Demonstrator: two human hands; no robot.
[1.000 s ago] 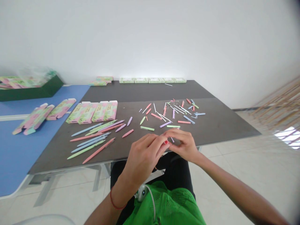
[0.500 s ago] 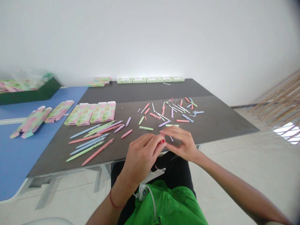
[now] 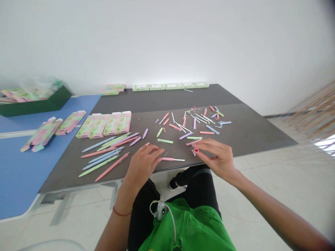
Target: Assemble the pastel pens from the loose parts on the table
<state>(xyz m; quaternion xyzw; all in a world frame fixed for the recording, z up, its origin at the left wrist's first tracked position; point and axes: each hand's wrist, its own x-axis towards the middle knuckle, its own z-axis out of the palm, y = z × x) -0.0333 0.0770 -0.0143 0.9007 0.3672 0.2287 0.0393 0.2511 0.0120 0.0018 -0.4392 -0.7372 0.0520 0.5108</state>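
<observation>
My right hand [image 3: 218, 157] pinches a pink-red pen barrel [image 3: 196, 151] near the table's front edge, its round hollow end facing me. Lower left of it, my left hand [image 3: 143, 162] hovers palm down with fingers apart and seems to hold nothing. By its thumb lies a pink pen part with a white refill [image 3: 171, 159] sticking out to the right. A pink pen half [image 3: 148, 143] is mostly covered by the left hand. Purple pen halves [image 3: 135, 141] lie left of it, and a green barrel [image 3: 165, 141] lies beyond.
Whole pastel pens [image 3: 104, 162] lie in a group at left, below upright-patterned cartons [image 3: 110, 124]. Loose barrels, clips and white refills [image 3: 200, 118] are scattered at right. Flat boxes [image 3: 171, 86] line the back. A dark green bin [image 3: 56, 99] stands on the blue table [image 3: 15, 174].
My hands have moved apart, the left one leftward and the right one rightward with the barrel. The pink part with its white refill now shows between them. The view has shifted slightly.
</observation>
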